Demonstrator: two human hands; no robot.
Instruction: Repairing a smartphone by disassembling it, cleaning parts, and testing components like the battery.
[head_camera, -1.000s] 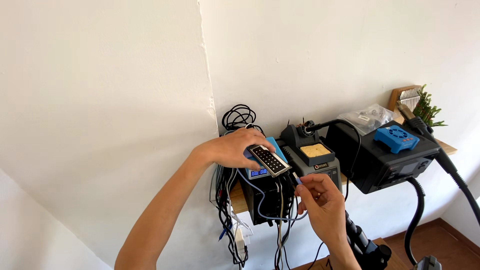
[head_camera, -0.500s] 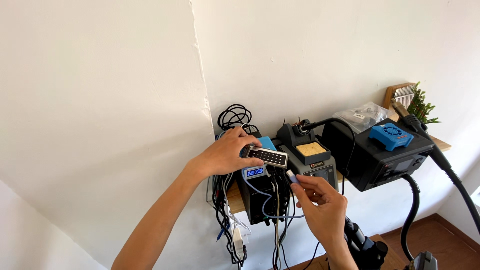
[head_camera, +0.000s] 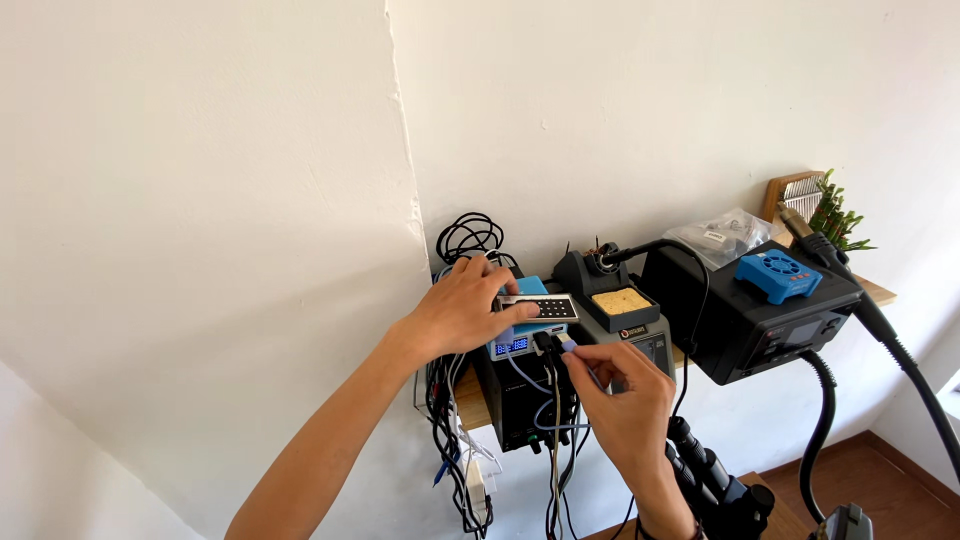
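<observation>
On the shelf (head_camera: 470, 400): stacked bench instruments, tangled cables.
Left hand (head_camera: 465, 315): fingers steady the grey port strip (head_camera: 540, 307), now laid flatter atop the blue unit (head_camera: 520, 340).
Right hand (head_camera: 620, 400): fingers pinch a cable plug (head_camera: 556, 345), now nearer the unit's front.

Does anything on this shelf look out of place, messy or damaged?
Nothing looks damaged or spilled. The one untidy spot is the tangle of cables hanging off the shelf's left end below the left hand. The right hand holds a plug at the blue device.
</observation>
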